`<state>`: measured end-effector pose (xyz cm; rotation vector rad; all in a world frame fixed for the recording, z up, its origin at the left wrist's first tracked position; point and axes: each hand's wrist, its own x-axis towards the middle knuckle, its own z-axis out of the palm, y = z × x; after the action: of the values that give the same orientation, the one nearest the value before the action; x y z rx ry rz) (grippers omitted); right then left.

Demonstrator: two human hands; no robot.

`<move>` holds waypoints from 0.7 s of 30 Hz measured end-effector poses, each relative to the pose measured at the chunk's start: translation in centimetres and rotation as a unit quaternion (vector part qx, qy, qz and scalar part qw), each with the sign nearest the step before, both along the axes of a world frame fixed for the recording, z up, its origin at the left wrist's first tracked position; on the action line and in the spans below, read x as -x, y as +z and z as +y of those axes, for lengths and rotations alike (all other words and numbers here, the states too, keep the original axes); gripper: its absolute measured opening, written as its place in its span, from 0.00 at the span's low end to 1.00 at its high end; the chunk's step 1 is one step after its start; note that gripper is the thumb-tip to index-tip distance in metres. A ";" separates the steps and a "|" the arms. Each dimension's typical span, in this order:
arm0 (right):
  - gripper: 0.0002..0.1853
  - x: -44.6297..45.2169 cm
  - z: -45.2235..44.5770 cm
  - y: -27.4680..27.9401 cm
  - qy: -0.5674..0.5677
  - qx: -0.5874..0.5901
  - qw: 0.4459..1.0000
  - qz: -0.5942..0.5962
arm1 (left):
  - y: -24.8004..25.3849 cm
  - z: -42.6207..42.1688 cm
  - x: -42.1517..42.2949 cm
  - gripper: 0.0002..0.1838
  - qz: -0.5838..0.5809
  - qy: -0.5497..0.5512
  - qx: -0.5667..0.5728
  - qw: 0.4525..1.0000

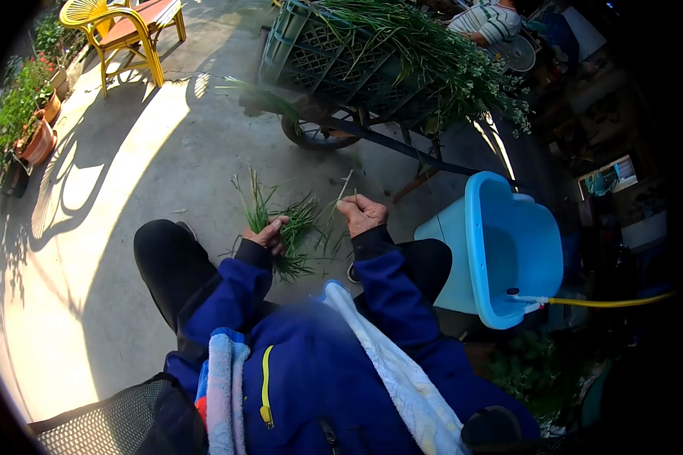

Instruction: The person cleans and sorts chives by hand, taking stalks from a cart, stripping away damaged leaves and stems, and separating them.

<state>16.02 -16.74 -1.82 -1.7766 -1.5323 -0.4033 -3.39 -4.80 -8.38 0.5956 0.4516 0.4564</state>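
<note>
My left hand (267, 235) is closed around a bunch of thin green stalks (255, 199), whose tips fan upward past the fingers. To its right, my right hand (363, 214) pinches a few slender stems (344, 186) between thumb and fingertips. The two hands are a short way apart, above the concrete floor between my knees. Loose green stalks (302, 220) show between and below the hands; I cannot tell which of them lie on the floor and which hang from the left hand.
Ahead stands a cart with a green plastic crate (281, 45) heaped with long greens (402, 45). A blue tub (474, 250) with a yellow hose (607, 303) is at my right. A yellow chair (148, 53) and potted plants (36, 144) stand left. Another person (493, 21) is behind the cart.
</note>
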 end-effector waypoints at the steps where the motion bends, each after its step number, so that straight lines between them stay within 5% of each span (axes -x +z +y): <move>1: 0.02 1.3 0.3 1.1 0.015 0.002 0.990 -0.141 | 0.4 -0.6 -0.1 0.12 0.025 -0.009 -0.003 1.000; 9: 0.07 6.4 2.9 -0.5 0.099 -0.036 0.992 -0.072 | 0.2 -1.9 -0.7 0.10 0.102 0.077 -0.049 0.991; 12: 0.08 6.1 3.1 -2.9 0.124 -0.007 0.989 -0.081 | -4.6 -1.5 -1.8 0.11 0.105 0.099 -0.086 0.986; 21: 0.07 6.8 2.8 3.6 0.061 0.135 0.980 -0.131 | -1.5 -1.3 -1.0 0.08 0.155 0.067 -0.142 0.975</move>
<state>9.23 -13.91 1.77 -1.8777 -1.9475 -0.3960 -2.37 -6.14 -9.85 0.9226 0.7343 0.5651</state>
